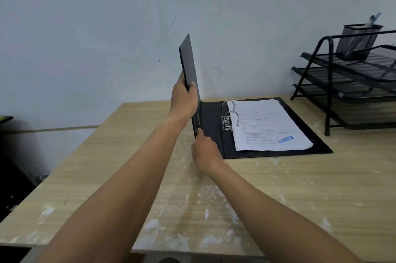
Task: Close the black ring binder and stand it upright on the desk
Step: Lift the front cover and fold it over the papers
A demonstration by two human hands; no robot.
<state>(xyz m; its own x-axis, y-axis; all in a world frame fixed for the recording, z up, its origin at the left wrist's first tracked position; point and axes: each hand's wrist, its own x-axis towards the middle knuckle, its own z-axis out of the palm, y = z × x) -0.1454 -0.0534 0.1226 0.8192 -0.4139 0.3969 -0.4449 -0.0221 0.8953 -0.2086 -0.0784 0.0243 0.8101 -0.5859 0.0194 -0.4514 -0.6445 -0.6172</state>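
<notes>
The black ring binder lies open on the wooden desk. Its back cover rests flat with a stack of printed paper on the metal rings. The front cover is raised almost vertical at the binder's left side. My left hand grips the raised cover's near edge about halfway up, thumb on the inner face. My right hand holds the binder's near left corner at the spine, thumb against the bottom of the raised cover.
A black mesh tiered paper tray stands at the desk's right rear, with a mesh pen cup on top. A pale wall runs behind the desk. White smears mark the desk's near part. A dark object sits low at the left.
</notes>
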